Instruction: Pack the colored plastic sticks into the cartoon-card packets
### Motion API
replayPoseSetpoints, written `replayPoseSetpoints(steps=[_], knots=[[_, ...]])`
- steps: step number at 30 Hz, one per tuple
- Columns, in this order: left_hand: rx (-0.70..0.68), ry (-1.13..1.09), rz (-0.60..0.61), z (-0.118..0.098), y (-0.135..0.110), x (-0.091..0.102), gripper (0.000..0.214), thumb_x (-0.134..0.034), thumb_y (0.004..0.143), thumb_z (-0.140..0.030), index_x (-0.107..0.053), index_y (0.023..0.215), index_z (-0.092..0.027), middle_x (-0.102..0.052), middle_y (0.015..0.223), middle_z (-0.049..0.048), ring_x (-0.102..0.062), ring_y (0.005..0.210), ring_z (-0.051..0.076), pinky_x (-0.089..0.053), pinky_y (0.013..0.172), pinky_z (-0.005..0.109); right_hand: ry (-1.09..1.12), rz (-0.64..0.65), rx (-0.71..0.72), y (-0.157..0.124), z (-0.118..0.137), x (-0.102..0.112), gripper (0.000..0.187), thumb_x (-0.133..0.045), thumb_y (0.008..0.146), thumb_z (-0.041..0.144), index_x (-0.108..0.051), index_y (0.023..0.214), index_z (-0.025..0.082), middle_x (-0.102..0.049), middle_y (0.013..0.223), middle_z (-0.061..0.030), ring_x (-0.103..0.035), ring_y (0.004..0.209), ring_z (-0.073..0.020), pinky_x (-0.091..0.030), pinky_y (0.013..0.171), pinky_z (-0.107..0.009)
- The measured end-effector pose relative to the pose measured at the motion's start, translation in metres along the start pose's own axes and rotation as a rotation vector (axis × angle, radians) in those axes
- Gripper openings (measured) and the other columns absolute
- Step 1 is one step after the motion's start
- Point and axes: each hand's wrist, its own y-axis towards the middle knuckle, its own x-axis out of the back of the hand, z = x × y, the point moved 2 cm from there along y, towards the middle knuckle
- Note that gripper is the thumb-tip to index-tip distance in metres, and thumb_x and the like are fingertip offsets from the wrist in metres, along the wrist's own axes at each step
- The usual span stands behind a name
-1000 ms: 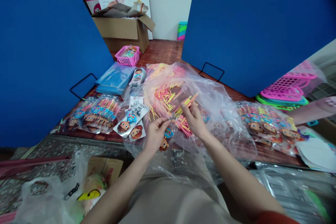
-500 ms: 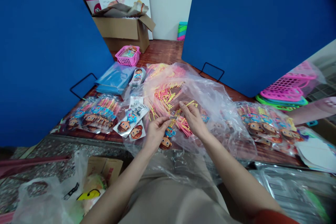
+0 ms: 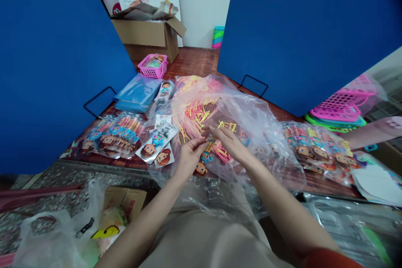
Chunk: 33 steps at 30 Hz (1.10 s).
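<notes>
Left hand [image 3: 190,153] pinches the packet [image 3: 206,157] on the near side of the clear bag [image 3: 256,113], probably to steady it. Right hand [image 3: 230,140] is loosely flat, can't tell if gripping. Sticks [image 3: 198,118] share that bag, probably for easy reach.

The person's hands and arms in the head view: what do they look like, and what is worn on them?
The left hand and right hand have no gloves, and both forearms are uncovered, with no watch or bracelet to be seen. A plain red-orange sleeve shows on the right arm; no left sleeve is in view.
</notes>
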Motion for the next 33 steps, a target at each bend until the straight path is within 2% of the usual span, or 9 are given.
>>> replayPoseSetpoints(steps=[4,6,11,14,16,20,24,28,33], knots=[[0.031,-0.041,-0.004,0.001,-0.001,-0.001,0.025,-0.079,0.062,-0.032,-0.074,0.080,-0.016,-0.073,0.078,0.0032,-0.062,0.070,0.014,-0.048,0.072,0.026,0.074,-0.170,0.023,-0.003,0.002,0.002,0.037,-0.053,0.090,0.045,-0.054,0.120,0.024,-0.071,0.095,-0.0025,-0.063,0.091,-0.0178,-0.047,0.085,-0.033],[0.067,-0.078,-0.002,0.002,-0.001,-0.001,0.028,-0.080,0.060,-0.033,-0.074,0.081,-0.016,-0.073,0.079,0.0032,-0.061,0.069,0.013,-0.047,0.070,0.025,0.102,-0.211,0.059,-0.003,0.001,0.004,0.037,-0.050,0.092,0.046,-0.051,0.122,0.025,-0.071,0.095,-0.0025,-0.063,0.089,-0.0174,-0.047,0.082,-0.033],[0.124,-0.136,0.004,-0.002,-0.002,-0.003,0.034,-0.084,0.055,-0.035,-0.074,0.081,-0.015,-0.073,0.079,0.0043,-0.062,0.070,0.014,-0.048,0.068,0.025,-0.107,-0.036,0.145,-0.007,0.005,0.005,0.030,-0.050,0.091,0.047,-0.066,0.101,0.023,-0.070,0.096,-0.0042,-0.062,0.093,-0.0201,-0.045,0.087,-0.034],[0.136,-0.166,0.007,-0.004,-0.001,-0.004,0.034,-0.085,0.053,-0.035,-0.074,0.079,-0.015,-0.072,0.077,0.0033,-0.061,0.067,0.013,-0.048,0.067,0.025,-0.152,-0.143,0.177,-0.013,0.009,0.008,0.032,-0.050,0.092,0.047,-0.062,0.111,0.025,-0.068,0.099,-0.0039,-0.061,0.091,-0.0198,-0.045,0.084,-0.033],[0.133,-0.184,0.004,-0.004,-0.001,-0.004,0.034,-0.086,0.053,-0.035,-0.074,0.078,-0.016,-0.072,0.077,0.0030,-0.061,0.067,0.012,-0.047,0.067,0.025,-0.231,-0.187,0.204,-0.015,0.010,0.010,0.030,-0.050,0.092,0.048,-0.062,0.107,0.024,-0.067,0.093,-0.0037,-0.060,0.084,-0.0190,-0.045,0.077,-0.031],[0.108,-0.167,0.012,-0.004,-0.001,-0.003,0.034,-0.085,0.055,-0.035,-0.075,0.081,-0.015,-0.073,0.081,0.0047,-0.063,0.072,0.014,-0.047,0.070,0.026,-0.456,0.058,0.214,-0.017,0.007,0.007,0.031,-0.051,0.090,0.050,-0.065,0.084,0.022,-0.063,0.074,-0.0021,-0.055,0.068,-0.0176,-0.041,0.066,-0.029],[0.107,-0.147,0.015,-0.004,-0.003,-0.005,0.034,-0.084,0.056,-0.036,-0.074,0.081,-0.016,-0.073,0.080,0.0039,-0.062,0.071,0.014,-0.047,0.068,0.026,-0.430,-0.062,0.228,-0.017,0.006,0.012,0.033,-0.045,0.094,0.048,-0.064,0.089,0.022,-0.064,0.078,-0.0026,-0.056,0.072,-0.0178,-0.040,0.066,-0.028],[0.134,-0.160,0.010,-0.007,-0.005,-0.007,0.033,-0.084,0.054,-0.035,-0.074,0.079,-0.015,-0.072,0.078,0.0031,-0.061,0.067,0.013,-0.047,0.065,0.025,-0.502,0.011,0.223,-0.018,0.007,0.012,0.035,-0.046,0.093,0.050,-0.062,0.083,0.021,-0.062,0.073,-0.0019,-0.054,0.067,-0.0172,-0.037,0.062,-0.028],[0.126,-0.165,-0.001,-0.007,-0.006,-0.008,0.030,-0.084,0.056,-0.032,-0.073,0.077,-0.015,-0.071,0.075,0.0024,-0.060,0.064,0.012,-0.047,0.064,0.025,-0.578,-0.058,0.199,-0.019,0.007,0.014,0.038,-0.041,0.095,0.050,-0.059,0.077,0.021,-0.057,0.066,-0.0008,-0.049,0.061,-0.0153,-0.033,0.058,-0.027]])
